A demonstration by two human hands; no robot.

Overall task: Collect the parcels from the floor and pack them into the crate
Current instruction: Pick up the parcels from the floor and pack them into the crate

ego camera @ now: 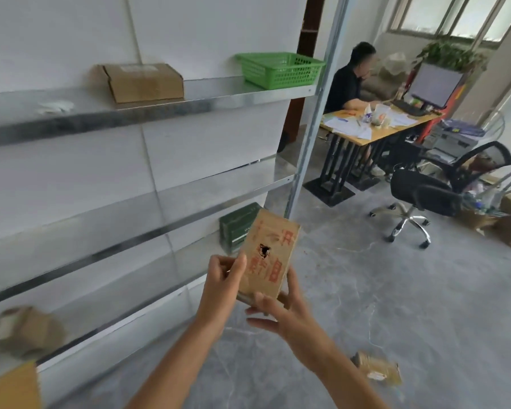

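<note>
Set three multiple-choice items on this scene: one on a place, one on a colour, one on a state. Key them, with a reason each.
1. Where does the green basket sit?
A. on the top shelf
B. on the floor
C. on the desk

2. What colour is the print on the held parcel?
A. blue
B. red
C. black

3. How is that parcel held?
A. by both hands
B. by one hand alone
C. not at all, it lies on the floor

Key:
1 A: the basket stands at the shelf's right end.
2 B: red characters cover its brown face.
3 A: the left hand and the right hand both grip its lower end.
</note>
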